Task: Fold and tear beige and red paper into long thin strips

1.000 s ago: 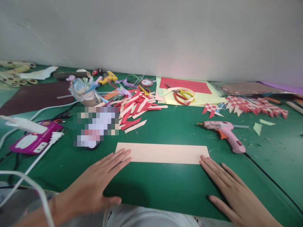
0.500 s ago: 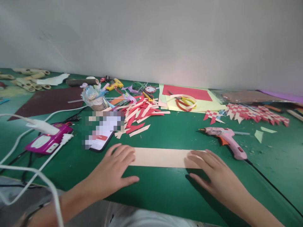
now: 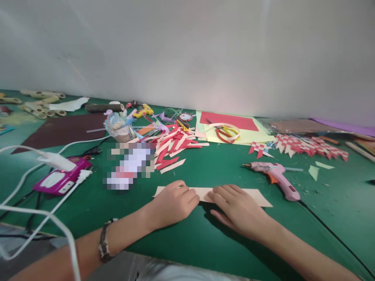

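A long pale peach paper strip (image 3: 262, 198) lies crosswise on the green table in front of me, its ends showing past both hands. My left hand (image 3: 177, 201) is closed over the strip left of its middle, fingers curled at the near edge and the thumb hidden beneath. Just right of it, my right hand (image 3: 234, 207) rests its fingers on the strip, with the thumb held apart below them near the tabletop. The near edge looks slightly raised between the hands.
Beyond the hands lie a heap of red and peach paper strips (image 3: 175, 144), scissors (image 3: 224, 132) on coloured sheets, and woven red-and-white paper pieces (image 3: 313, 146). A pink glue gun (image 3: 275, 171) lies right. A pixelated phone (image 3: 130, 166) and purple power strip (image 3: 63, 181) sit left.
Both hands have moved inward from the strip's ends towards its middle. My left hand's fingers have curled in. The view has shifted slightly.
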Demonstrator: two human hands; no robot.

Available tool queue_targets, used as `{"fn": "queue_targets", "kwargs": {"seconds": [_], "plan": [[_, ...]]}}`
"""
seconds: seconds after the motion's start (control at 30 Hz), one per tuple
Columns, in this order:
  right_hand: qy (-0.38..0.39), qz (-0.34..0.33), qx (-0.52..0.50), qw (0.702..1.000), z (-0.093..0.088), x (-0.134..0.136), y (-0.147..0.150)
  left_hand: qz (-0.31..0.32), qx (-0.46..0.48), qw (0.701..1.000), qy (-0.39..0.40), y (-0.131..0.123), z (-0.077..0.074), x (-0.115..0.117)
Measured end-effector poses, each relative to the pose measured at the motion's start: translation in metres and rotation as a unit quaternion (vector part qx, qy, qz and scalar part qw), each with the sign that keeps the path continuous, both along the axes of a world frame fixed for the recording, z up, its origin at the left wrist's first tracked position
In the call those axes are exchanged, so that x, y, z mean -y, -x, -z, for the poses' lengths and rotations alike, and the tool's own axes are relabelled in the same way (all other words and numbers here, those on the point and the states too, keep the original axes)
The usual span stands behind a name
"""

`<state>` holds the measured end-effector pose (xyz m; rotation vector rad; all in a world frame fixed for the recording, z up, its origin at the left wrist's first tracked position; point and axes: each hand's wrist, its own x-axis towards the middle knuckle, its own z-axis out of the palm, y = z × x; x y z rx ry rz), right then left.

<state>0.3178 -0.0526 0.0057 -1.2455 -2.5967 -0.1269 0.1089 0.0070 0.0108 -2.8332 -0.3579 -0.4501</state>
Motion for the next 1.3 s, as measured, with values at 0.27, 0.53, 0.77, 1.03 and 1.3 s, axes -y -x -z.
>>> {"fn": "queue_targets", "kwargs": {"seconds": [0.27,0.53,0.77,1.03,1.3], "plan": [[-0.146,-0.002,-0.123,0.982,-0.021,-0.010,0.020,0.008,0.102,0.993,0.058,-0.014,-0.030,-0.003],[-0.126,-0.014,-0.118,0.985,-0.029,-0.004,-0.004,0.041,0.132,0.986,0.088,0.002,-0.041,-0.007],[-0.148,0.054,-0.062,0.986,-0.016,0.010,-0.066,0.020,0.101,0.987,0.122,0.037,-0.045,-0.018],[-0.157,0.177,-0.141,0.961,-0.032,0.011,-0.078,0.010,0.087,0.991,0.106,0.039,-0.050,-0.023],[0.035,0.020,-0.087,0.995,-0.044,0.005,-0.004,-0.008,0.040,0.990,0.134,0.024,-0.057,-0.011]]}}
